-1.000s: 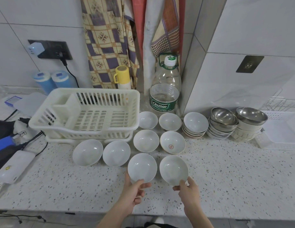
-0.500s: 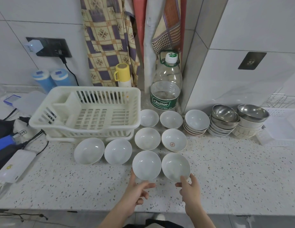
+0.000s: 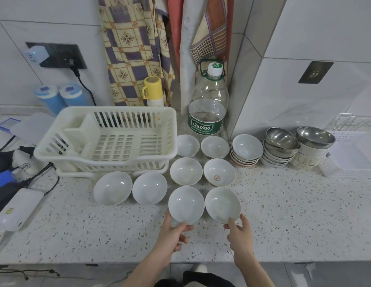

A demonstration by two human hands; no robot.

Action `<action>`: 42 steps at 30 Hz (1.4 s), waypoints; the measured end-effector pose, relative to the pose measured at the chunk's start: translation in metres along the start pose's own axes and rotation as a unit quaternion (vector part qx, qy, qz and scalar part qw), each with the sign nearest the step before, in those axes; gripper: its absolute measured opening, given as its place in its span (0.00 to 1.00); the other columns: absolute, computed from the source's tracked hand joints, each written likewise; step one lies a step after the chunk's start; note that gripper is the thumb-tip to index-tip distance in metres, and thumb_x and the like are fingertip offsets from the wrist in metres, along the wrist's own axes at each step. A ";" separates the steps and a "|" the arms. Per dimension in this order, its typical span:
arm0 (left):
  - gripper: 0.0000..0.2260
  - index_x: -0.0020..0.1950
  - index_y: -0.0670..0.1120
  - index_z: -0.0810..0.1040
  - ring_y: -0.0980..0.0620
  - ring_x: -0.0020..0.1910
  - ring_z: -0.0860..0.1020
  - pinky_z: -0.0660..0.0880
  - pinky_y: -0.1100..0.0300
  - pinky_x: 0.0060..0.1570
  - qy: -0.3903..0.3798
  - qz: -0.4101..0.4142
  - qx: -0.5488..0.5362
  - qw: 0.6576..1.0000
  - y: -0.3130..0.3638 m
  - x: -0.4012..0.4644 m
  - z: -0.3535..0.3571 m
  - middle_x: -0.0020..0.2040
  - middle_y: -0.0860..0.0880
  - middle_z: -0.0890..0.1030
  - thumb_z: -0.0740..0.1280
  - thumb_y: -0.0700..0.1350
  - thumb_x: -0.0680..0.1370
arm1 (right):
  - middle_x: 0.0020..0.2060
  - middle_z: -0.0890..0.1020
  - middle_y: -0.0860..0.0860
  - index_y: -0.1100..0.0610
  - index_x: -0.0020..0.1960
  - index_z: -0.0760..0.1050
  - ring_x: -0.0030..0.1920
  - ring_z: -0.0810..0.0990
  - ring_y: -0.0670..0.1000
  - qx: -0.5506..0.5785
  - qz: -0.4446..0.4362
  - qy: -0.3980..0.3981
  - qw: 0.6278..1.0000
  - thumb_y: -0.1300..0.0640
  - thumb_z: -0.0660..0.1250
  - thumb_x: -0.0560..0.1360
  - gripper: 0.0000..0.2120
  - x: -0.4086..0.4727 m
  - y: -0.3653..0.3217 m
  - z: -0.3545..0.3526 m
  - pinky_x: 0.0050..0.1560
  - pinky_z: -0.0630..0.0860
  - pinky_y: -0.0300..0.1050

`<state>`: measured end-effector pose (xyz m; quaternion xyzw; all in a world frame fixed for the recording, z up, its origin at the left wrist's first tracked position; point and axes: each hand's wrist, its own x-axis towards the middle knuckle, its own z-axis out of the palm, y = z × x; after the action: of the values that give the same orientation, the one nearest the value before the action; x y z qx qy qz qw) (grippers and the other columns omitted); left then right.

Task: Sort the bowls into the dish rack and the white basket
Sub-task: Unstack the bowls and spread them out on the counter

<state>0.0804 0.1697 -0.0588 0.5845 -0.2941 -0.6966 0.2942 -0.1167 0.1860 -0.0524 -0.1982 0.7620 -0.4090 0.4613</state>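
Observation:
Several white bowls stand on the speckled counter. My left hand [image 3: 173, 233] pinches the near rim of the front-left bowl [image 3: 186, 204], thumb on top. My right hand [image 3: 239, 232] pinches the near rim of the front-right bowl [image 3: 222, 204]. Behind them stand a plain bowl [image 3: 186, 170] and one with a red emblem [image 3: 218, 171]. Two larger bowls [image 3: 112, 187] [image 3: 149, 187] stand to the left. The empty white basket [image 3: 110, 137] is at the back left. A wire dish rack [image 3: 350, 123] shows at the far right.
Stacks of white bowls [image 3: 246, 150] and steel bowls [image 3: 281, 146] [image 3: 314, 146] line the right side. A large water bottle [image 3: 207, 106] and a yellow mug [image 3: 152, 90] stand at the back. A power bank [image 3: 16, 208] and cables lie left. A clear tray [image 3: 354, 154] sits far right.
Both hands stay pinched on the rims of the two front bowls. The view has tilted slightly, so the scene sits a little lower in frame.

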 end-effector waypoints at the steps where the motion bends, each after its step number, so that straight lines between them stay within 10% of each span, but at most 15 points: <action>1: 0.32 0.76 0.64 0.56 0.54 0.27 0.74 0.64 0.65 0.22 0.007 -0.001 0.002 1.000 0.001 0.000 0.000 0.48 0.45 0.87 0.68 0.44 0.79 | 0.43 0.83 0.54 0.50 0.76 0.60 0.35 0.72 0.48 0.001 0.002 -0.001 1.000 0.54 0.62 0.80 0.25 0.000 0.000 0.000 0.30 0.66 0.42; 33: 0.04 0.53 0.50 0.78 0.55 0.23 0.64 0.60 0.65 0.22 0.088 0.122 -0.044 0.988 0.062 -0.004 0.051 0.32 0.49 0.78 0.67 0.47 0.80 | 0.45 0.83 0.50 0.48 0.66 0.69 0.27 0.62 0.48 0.116 0.019 0.067 0.991 0.62 0.60 0.79 0.18 0.031 -0.042 -0.053 0.23 0.62 0.39; 42: 0.17 0.66 0.54 0.69 0.56 0.24 0.69 0.62 0.65 0.22 0.043 0.062 0.057 0.996 0.119 0.076 0.165 0.40 0.48 0.85 0.66 0.50 0.78 | 0.43 0.83 0.52 0.50 0.59 0.75 0.29 0.66 0.50 0.100 -0.022 0.029 0.994 0.62 0.60 0.79 0.13 0.106 -0.115 -0.113 0.26 0.63 0.40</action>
<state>-0.0855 0.0453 0.0053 0.6105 -0.3559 -0.6333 0.3155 -0.2755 0.0960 0.0095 -0.1561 0.7256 -0.4988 0.4476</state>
